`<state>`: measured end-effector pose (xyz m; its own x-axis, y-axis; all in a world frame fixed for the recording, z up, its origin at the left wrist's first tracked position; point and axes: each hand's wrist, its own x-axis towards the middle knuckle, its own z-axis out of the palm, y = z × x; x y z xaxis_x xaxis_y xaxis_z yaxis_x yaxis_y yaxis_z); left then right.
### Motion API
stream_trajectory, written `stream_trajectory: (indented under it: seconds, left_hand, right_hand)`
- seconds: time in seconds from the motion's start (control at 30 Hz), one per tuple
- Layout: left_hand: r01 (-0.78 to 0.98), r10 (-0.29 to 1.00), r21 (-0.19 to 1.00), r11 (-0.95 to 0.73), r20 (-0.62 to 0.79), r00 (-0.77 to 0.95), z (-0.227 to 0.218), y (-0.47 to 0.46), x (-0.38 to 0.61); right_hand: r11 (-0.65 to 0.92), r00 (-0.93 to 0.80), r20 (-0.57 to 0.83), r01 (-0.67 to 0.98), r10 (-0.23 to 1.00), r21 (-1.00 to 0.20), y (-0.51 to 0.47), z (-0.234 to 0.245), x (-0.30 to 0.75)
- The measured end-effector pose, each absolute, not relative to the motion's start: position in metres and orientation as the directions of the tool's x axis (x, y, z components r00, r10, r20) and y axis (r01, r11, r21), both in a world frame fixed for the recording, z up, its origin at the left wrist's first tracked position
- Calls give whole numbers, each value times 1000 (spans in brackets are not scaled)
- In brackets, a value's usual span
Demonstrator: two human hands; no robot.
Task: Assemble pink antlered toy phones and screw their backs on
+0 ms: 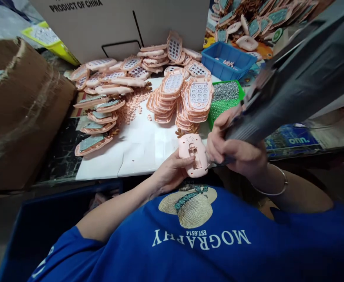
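Blurred power driver [292,86], tip hidden by right grip [236,152] clasping it, left grip [172,172] closed on pink shell [193,154] (underside up), over bench [57,156] near edge.

A white table [142,149] carries stacked pink toy shells [200,96], a green tray [211,117] and a blue bin [219,68].

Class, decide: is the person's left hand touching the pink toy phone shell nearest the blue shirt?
Touching. The head view shows the left hand gripping the pink toy phone shell along its left edge, with no gap between them.
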<state>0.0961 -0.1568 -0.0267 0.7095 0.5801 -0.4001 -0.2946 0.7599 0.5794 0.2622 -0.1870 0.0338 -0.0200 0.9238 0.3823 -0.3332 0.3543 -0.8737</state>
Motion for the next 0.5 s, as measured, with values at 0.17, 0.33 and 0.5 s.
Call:
stream_trajectory:
  seconds: [0.17,0.33,0.5]
  left_hand:
    - [-272,587,588,762,-449,673,-24,-157,92]
    - [-266,604,606,749,-461,650,-24,-157,86]
    - [-295,651,631,718,-458,605,-21,-154,82]
  right_hand:
    - [634,350,554,-179,756,-752,-171,66,289]
    - [600,547,625,255,558,-758,-126,43,343]
    - [516,549,575,277,607,-810,-98,13,369]
